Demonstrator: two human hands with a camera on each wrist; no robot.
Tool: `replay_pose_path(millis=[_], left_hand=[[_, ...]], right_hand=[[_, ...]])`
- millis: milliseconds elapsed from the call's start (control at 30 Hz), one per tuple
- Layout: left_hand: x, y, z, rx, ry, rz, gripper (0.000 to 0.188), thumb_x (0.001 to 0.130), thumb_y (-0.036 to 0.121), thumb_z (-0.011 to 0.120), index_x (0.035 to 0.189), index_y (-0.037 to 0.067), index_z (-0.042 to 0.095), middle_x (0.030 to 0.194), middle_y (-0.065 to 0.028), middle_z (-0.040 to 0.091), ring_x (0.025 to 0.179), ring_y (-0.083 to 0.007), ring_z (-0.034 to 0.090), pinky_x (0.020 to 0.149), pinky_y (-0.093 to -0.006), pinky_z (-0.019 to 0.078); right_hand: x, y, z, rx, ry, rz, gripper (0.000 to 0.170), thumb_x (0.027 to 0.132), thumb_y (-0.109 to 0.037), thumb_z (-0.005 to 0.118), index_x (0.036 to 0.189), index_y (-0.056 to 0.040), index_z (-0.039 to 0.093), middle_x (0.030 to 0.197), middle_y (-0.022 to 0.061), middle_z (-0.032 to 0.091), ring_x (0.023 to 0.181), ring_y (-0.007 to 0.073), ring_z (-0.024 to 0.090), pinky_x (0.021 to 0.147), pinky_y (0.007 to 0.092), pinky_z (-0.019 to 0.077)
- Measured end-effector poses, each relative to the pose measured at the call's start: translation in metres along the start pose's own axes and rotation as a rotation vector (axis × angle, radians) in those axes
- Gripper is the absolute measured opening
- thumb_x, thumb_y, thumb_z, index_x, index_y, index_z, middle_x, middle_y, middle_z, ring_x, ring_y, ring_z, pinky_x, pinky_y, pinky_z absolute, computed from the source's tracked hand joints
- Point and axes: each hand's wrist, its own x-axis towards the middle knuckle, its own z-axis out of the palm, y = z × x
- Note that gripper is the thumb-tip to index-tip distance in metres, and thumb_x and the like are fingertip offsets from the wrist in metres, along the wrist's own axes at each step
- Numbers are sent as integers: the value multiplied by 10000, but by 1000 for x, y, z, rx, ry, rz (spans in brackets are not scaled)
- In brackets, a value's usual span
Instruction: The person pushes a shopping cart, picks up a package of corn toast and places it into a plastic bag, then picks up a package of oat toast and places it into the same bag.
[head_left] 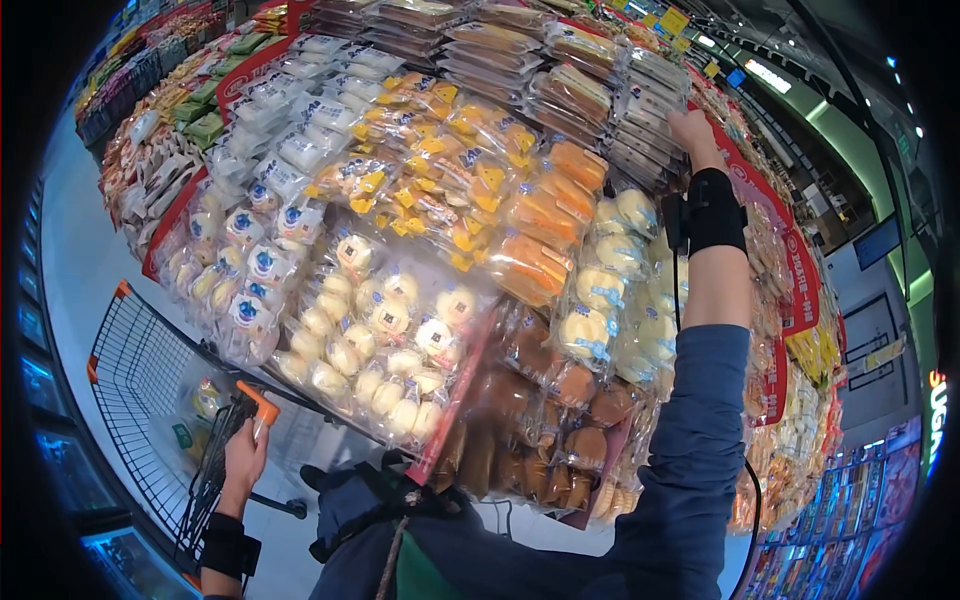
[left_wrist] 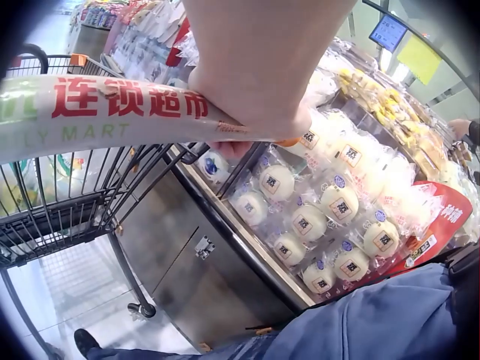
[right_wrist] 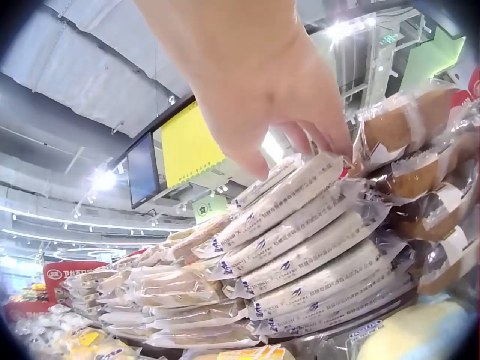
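Observation:
My left hand point(head_left: 243, 462) grips the shopping cart's handle point(head_left: 261, 402) at the lower left. In the left wrist view the fingers of that hand point(left_wrist: 255, 75) wrap the white handle point(left_wrist: 131, 112) printed with red characters. At the upper right my right hand point(head_left: 696, 138) reaches to a stack of flat, clear-and-white packets point(head_left: 645, 120). The right wrist view has this hand point(right_wrist: 251, 86) over the stack's top, thumb and bent fingers around the end of the uppermost white packet point(right_wrist: 281, 199). The fingertips are partly hidden there.
Below the right arm lie orange-wrapped cakes point(head_left: 545, 225), round cream buns point(head_left: 390, 318) and brown cakes point(head_left: 575, 385). Brown bread packets point(right_wrist: 416, 124) stand right of the white stack. The wire cart point(head_left: 140, 350) holds a bagged item, beside the display's edge.

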Motion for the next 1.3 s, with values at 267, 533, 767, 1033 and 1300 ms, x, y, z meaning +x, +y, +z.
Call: replay_pose_path(millis=[267, 533, 767, 1033, 1300], left_hand=[[0, 0, 0, -10, 1, -14, 282, 852, 291, 480, 833, 9, 478, 739, -221, 556, 724, -419, 542, 632, -475, 416], [0, 0, -1, -23, 22, 7, 264, 840, 273, 492, 827, 9, 477, 747, -215, 558, 726, -414, 543, 632, -476, 417], [-2, -2, 2, -43, 59, 33, 266, 828, 273, 506, 802, 10, 473, 720, -214, 552, 709, -415, 541, 623, -478, 416], [-4, -2, 1, -42, 76, 46, 295, 827, 309, 493, 821, 14, 481, 751, -217, 569, 734, -410, 550, 645, -481, 426], [-6, -1, -2, -27, 44, 28, 306, 828, 319, 483, 838, 14, 489, 762, -202, 573, 747, -391, 560, 663, -472, 430]], right_hand=[[-7, -8, 4, -13, 45, 27, 885, 612, -569, 660, 1058, 176, 488, 1089, 294, 544, 1055, 376, 527, 890, 367, 419], [11, -9, -14, -73, -168, 79, 731, 638, -489, 689, 1091, 65, 544, 1185, 210, 517, 1064, 337, 527, 906, 390, 410], [-4, -19, -8, 60, -175, 279, 738, 575, -510, 737, 1064, 22, 587, 1162, 216, 538, 1057, 338, 538, 891, 381, 420], [-2, -24, 1, -31, -145, 245, 729, 583, -457, 760, 1056, 59, 553, 1090, 240, 533, 961, 323, 545, 781, 368, 450], [7, -3, 11, 867, 14, 269, 369, 578, -137, 769, 855, 19, 582, 688, 103, 598, 479, 201, 533, 469, 337, 425]])
